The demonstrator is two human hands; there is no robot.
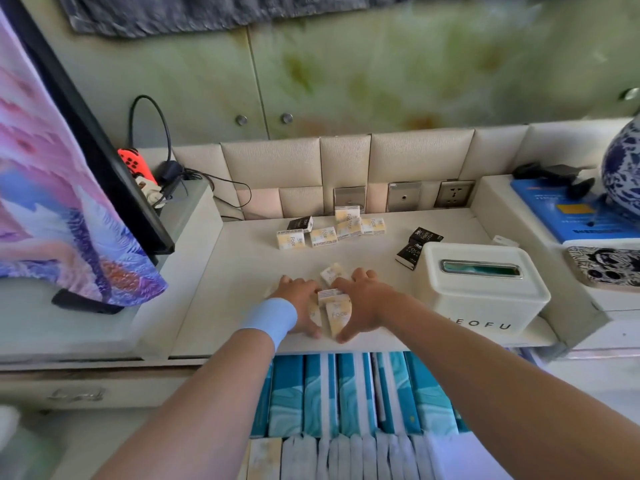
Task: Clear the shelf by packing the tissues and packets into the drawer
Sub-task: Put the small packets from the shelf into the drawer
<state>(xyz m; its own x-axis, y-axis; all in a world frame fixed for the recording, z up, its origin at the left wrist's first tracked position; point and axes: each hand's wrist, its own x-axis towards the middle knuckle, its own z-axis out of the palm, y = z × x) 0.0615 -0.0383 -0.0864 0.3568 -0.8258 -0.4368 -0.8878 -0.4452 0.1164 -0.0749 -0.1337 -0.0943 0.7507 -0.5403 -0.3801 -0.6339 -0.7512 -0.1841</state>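
cream shelf [242,271] under a padded wall. left hand [299,306] and right hand [360,303] palm-down, fingers loose and uncurled, pressing in on about four yellow packets [337,318] heaped between them. behind, a back cluster [323,236] of five more, lettered "face". three black packets [408,254]. one white tissue box [485,306], "leofu". below, blue tissue packs [287,400] upright in the open drawer [450,455].

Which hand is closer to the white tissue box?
Right. The right hand sits left of the tissue box; the left hand is farther left, across the packets.
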